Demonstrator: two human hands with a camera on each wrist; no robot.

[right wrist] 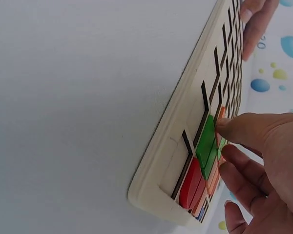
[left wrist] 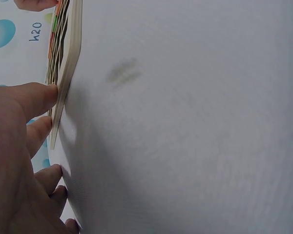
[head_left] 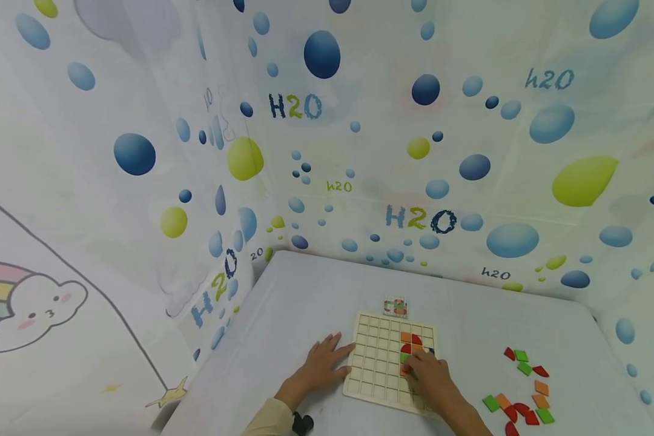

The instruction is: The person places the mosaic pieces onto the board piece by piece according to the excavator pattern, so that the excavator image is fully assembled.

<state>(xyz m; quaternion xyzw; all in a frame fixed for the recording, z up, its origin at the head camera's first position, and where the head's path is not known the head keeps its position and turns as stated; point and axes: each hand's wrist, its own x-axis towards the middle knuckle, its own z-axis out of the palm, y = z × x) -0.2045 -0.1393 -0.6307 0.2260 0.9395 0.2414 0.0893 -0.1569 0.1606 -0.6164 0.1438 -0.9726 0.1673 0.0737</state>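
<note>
Head view: a wooden grid board (head_left: 378, 363) lies flat on the white table (head_left: 305, 303), at six o'clock in the picture. The left hand (head_left: 321, 366) rests flat on the table at the board's nine o'clock edge, fingers straight and spread, the tips touching the frame. The right hand (head_left: 430, 375) lies over the board's three o'clock side, fingertips down on the coloured tiles (head_left: 411, 348) set in the grid. A loose heap of tiles (head_left: 523, 387) sits well apart, at the board's three o'clock. A small picture card (head_left: 395, 306) lies just beyond the board's twelve o'clock edge.

Left wrist view: the left hand (left wrist: 19, 161) shows with fingers stretched out, holding nothing; the fingertips (left wrist: 46, 92) press the edge of the board (left wrist: 68, 58).

Right wrist view: the right hand (right wrist: 263, 165) has its index finger straight, the tip on a green tile (right wrist: 205, 141) seated in the board (right wrist: 185, 122). A red tile (right wrist: 190, 183) sits in the next cell at six o'clock. The other fingers seem only loosely bent, though the view is close. The left hand's fingers (right wrist: 256, 19) show at twelve o'clock.
</note>
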